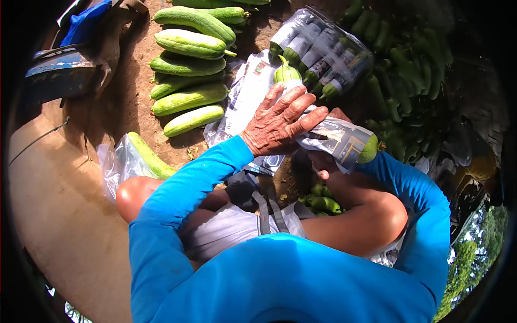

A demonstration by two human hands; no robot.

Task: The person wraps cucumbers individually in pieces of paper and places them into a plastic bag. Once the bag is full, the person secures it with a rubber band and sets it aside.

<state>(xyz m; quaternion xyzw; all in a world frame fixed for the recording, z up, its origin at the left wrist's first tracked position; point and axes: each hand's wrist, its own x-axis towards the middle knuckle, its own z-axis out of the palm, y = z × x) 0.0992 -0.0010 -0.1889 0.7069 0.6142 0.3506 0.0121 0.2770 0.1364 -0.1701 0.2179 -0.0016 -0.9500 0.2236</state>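
A long green gourd wrapped in printed newspaper (339,132) lies slantwise across my hands, both of its green ends sticking out of the paper. My left hand (283,121) presses over the top of the wrap, fingers curved across the paper. Underneath, my right hand (321,161) supports the gourd; most of its fingers are hidden by the wrap. Just beyond my left hand lies a stack of newspaper sheets (250,89) on the ground. Behind the held gourd sits a clear plastic bag (353,40) packed with several paper-wrapped gourds.
Several bare gourds (188,102) lie in a row on the dirt at the upper left. One gourd (148,156) lies beside a plastic bag (121,161) near my left knee. More gourds (401,70) are heaped in shade at the right. Small green pieces (323,203) lie between my legs.
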